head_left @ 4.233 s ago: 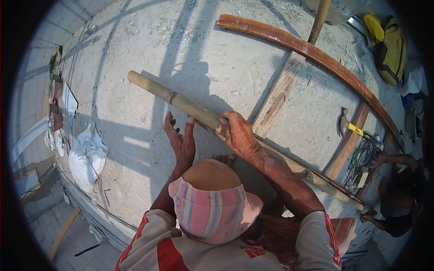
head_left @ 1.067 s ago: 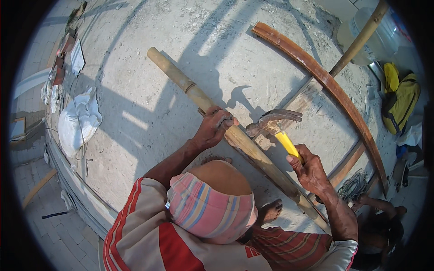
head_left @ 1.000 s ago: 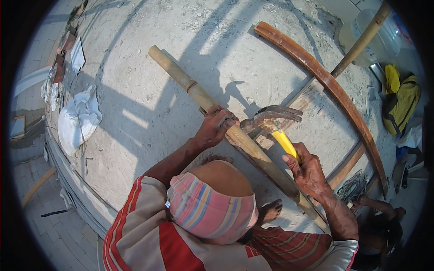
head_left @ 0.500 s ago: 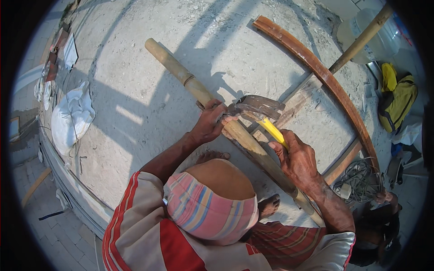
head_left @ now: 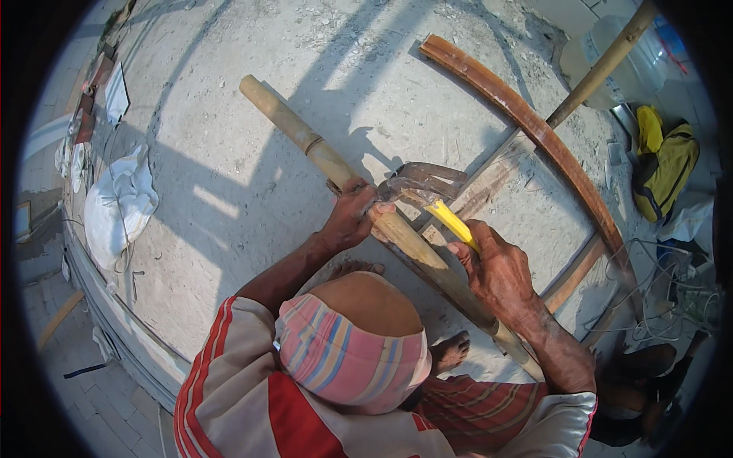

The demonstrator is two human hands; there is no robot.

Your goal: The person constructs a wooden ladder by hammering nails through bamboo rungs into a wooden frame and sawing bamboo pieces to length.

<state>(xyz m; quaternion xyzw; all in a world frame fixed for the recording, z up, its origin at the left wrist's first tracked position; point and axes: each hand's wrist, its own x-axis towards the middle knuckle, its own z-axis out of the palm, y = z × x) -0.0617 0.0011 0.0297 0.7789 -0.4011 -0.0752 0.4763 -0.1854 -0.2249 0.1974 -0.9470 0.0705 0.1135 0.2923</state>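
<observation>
- Head view, left hand (head_left: 353,216): curled over the long, round, tan bamboo pole (head_left: 408,243), fingers bent about its upper half; whether the fingertips pinch anything smaller cannot be told.
- Right hand (head_left: 500,267): wrapped round the yellow handle of one dark metal claw hammer (head_left: 456,226), thumb along the near side.
- Hammer head: just beside the left hand's fingers, above the pole, claw toward the right; contact with the pole cannot be told.
- Pole: set slantwise in front of the person, from upper left to lower right, with a ringed joint near its far end.
- One pale, stained wooden plank (head_left: 482,188): on the grey concrete floor (head_left: 221,145), beyond the pole.
- One long reddish-brown wooden beam (head_left: 527,114): at the plank's far end, bowed in this view.
- One crumpled white sack (head_left: 121,204): on the floor, far left.
- One yellow-and-black cloth bag (head_left: 666,172): right side, well apart from the hands.
- Loose thin grey wire (head_left: 649,324): lower right, near a co-worker in shadow, partly seen.
</observation>
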